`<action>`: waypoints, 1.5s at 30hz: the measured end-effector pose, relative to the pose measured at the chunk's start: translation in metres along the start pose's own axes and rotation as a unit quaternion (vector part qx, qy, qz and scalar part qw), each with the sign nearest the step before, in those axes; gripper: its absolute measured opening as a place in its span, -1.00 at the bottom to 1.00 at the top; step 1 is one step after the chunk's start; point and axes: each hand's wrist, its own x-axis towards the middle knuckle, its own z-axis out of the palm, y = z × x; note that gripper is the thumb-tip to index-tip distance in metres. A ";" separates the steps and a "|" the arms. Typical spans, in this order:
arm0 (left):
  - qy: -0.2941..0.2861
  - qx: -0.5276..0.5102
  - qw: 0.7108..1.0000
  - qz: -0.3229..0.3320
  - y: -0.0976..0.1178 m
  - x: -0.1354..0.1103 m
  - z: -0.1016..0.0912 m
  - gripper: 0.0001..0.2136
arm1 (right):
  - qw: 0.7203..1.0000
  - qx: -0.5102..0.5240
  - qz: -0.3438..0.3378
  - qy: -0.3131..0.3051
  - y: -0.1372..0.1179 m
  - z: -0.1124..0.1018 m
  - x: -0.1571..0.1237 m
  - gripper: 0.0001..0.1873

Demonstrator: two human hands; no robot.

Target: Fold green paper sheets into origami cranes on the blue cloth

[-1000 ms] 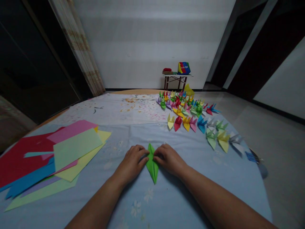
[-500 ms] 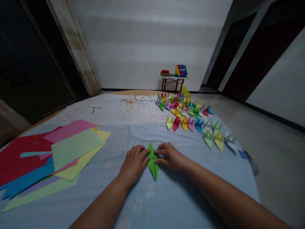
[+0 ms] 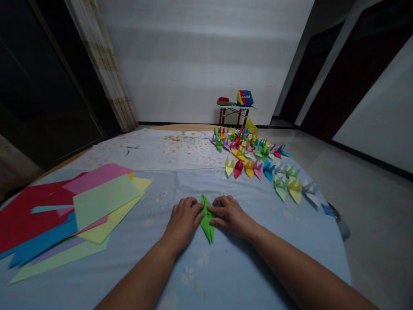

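Note:
A green piece of origami paper (image 3: 207,228), folded into a narrow diamond, lies on the blue cloth with one tip pointing away from me. Against its left edge, the fingertips of my left hand (image 3: 183,217) are closed on the paper. My right hand (image 3: 231,216) has its thumb and fingers on the right edge, bent and holding it too. Creases cross the middle of the diamond, partly under my fingertips.
Coloured paper sheets (image 3: 103,200) lie overlapped on the left of the round table. Many finished paper cranes (image 3: 248,168) stand at the back right. The floral tablecloth (image 3: 190,275) covers the table. Beyond it, a small table (image 3: 237,107) holds a colourful box (image 3: 245,98).
Both hands stay on the green paper with only tiny finger shifts. The view has tilted slightly.

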 end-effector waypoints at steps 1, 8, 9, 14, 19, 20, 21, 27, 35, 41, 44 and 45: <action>-0.003 0.002 1.000 0.000 0.000 0.000 0.000 -0.77 | 1.000 -0.003 -0.002 0.001 0.000 0.000 0.000 -0.57; -0.005 0.015 1.000 0.025 0.006 0.002 0.000 -0.76 | 1.000 -0.008 -0.003 -0.004 -0.003 -0.002 -0.001 -0.59; -0.009 0.014 0.999 0.031 0.006 0.002 0.001 -0.75 | 1.000 -0.009 -0.002 -0.005 -0.003 -0.002 -0.001 -0.59; -0.024 0.020 0.998 0.048 0.003 0.004 0.002 -0.67 | 1.000 -0.011 -0.002 -0.008 -0.003 -0.002 -0.001 -0.59; -0.034 0.032 0.998 0.047 0.006 0.005 -0.001 -0.61 | 1.000 -0.020 -0.012 -0.008 -0.003 -0.003 -0.002 -0.57; -0.035 0.033 0.998 0.044 0.007 0.006 -0.001 -0.60 | 1.000 -0.023 -0.014 -0.009 -0.003 -0.003 -0.002 -0.56; -0.035 0.034 0.998 0.042 0.008 0.006 -0.001 -0.60 | 1.000 -0.023 -0.017 -0.010 -0.003 -0.004 -0.002 -0.56; -0.033 0.040 0.998 0.041 0.008 0.006 -0.001 -0.58 | 1.000 0.010 -0.017 0.009 0.001 -0.003 -0.002 -0.47; -0.032 0.029 0.998 0.045 0.008 0.007 -0.001 -0.60 | 1.000 -0.004 -0.022 0.009 0.000 -0.002 -0.002 -0.55; -0.034 0.033 0.998 0.041 0.008 0.008 0.000 -0.60 | 1.000 -0.022 -0.021 -0.001 -0.002 -0.005 -0.002 -0.62; -0.034 0.045 0.998 0.036 0.009 0.008 0.002 -0.60 | 0.999 -0.042 -0.021 -0.007 -0.005 -0.006 -0.003 -0.62; -0.034 0.050 0.998 0.035 0.009 0.007 0.002 -0.60 | 0.998 -0.052 -0.020 -0.009 -0.007 -0.007 -0.003 -0.62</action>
